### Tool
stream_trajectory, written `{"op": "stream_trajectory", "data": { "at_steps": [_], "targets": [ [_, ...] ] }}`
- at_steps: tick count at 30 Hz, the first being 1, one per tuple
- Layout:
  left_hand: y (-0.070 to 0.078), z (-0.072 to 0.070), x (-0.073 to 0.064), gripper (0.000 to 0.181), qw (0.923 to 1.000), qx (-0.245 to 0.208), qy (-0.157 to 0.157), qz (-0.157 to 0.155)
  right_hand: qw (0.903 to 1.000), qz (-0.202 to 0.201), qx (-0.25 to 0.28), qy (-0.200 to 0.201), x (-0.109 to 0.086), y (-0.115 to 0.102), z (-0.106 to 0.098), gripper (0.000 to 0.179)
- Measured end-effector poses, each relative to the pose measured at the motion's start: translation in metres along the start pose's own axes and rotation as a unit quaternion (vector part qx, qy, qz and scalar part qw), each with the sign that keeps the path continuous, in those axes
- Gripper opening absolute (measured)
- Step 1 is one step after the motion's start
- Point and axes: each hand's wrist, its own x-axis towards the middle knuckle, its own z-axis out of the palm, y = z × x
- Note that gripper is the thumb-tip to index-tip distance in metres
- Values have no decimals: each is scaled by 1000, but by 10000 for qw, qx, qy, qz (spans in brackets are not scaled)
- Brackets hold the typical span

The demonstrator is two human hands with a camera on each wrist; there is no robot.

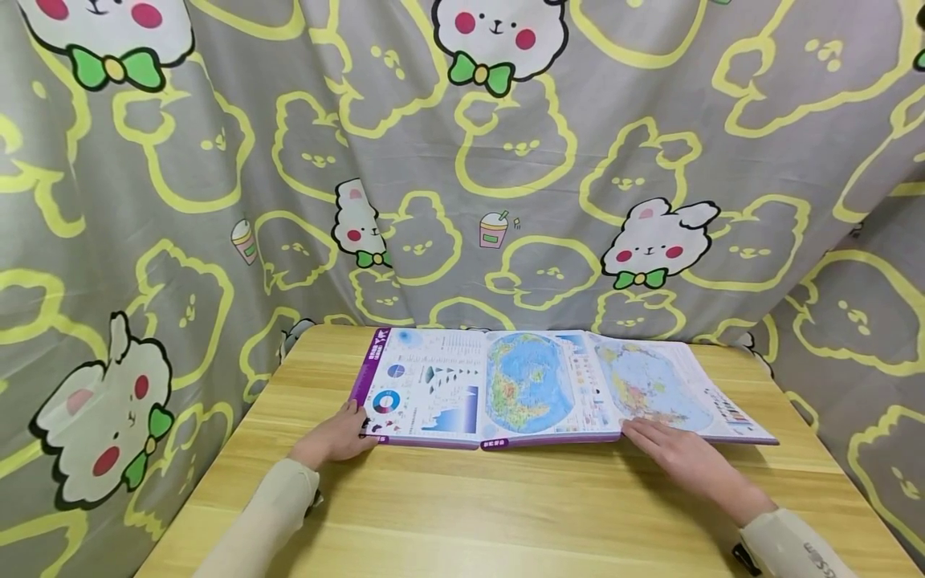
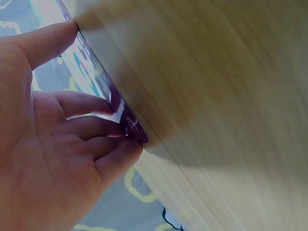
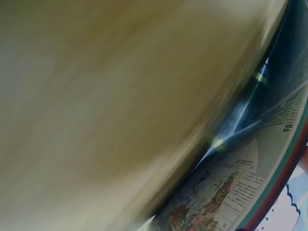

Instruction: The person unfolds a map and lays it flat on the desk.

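A folding world map chart (image 1: 433,393) with purple borders lies unfolded across the wooden table, three panels showing. Its left panel bears charts; the other two carry world maps. My left hand (image 1: 336,436) rests at the near left corner, and in the left wrist view its thumb and fingertips (image 2: 130,153) touch the purple edge, spread apart. Farther right, my right hand (image 1: 679,457) grips the near edge where the middle and right panels meet, its thumb hidden. In the right wrist view a raised panel's printed underside (image 3: 240,192) shows above the tabletop.
The wooden table (image 1: 462,514) extends in front of the chart. A grey curtain (image 1: 433,160) with cartoon rabbits hangs behind the table and along both sides.
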Motion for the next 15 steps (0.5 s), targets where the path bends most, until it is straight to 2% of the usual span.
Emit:
{"op": "stream_trajectory", "data": {
  "at_steps": [15],
  "targets": [
    [-3,-3,1,71,10000,-58,4,-79,9967,-306,-11,-756,-3,3,8,72]
  ]
}}
